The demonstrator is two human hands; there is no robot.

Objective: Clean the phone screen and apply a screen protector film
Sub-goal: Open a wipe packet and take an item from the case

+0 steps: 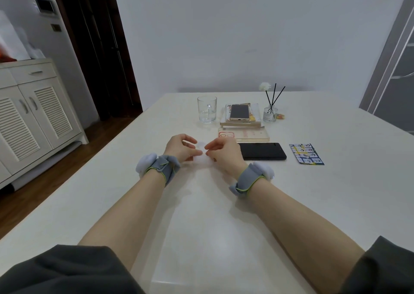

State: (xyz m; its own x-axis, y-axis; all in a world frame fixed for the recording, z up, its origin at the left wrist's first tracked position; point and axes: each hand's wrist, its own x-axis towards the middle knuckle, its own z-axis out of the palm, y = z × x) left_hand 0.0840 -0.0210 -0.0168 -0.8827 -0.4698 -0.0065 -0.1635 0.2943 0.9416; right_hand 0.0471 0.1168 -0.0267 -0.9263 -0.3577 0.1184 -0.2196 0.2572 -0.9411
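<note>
— What are the fingers point(190, 139) doing?

— Both sets are curled inward. The left hand point(182, 147) and right hand point(224, 154) meet tip to tip above the worktop point(201, 226), pinching one small pale piece point(201, 147) between them. It is see-through and blurred, so I can't say what it is.

— Where is the phone?

— One black phone point(262, 151) lies flat, screen dark, just right of the right hand's fingers. Beyond the fingers lies one clear case point(245, 135) with a red ring at its camera end.

— Any writing you can read?

— None. The case has pinkish lettering, too faint to read. One blue card point(306, 154), right of the black phone, carries rows of small pictures with print too small to read. The label on the diffuser point(270, 113) is also illegible.

— What else, counted?

— A second, gold phone point(239, 112) lies on a stack of books point(243, 123) farther beyond the fingers; I can't count the books. One glass mug point(207, 109) stands to the left of that stack. The diffuser, on its right, holds two black reeds and one white flower. There are two grey wristbands point(161, 167), one on each wrist.
</note>
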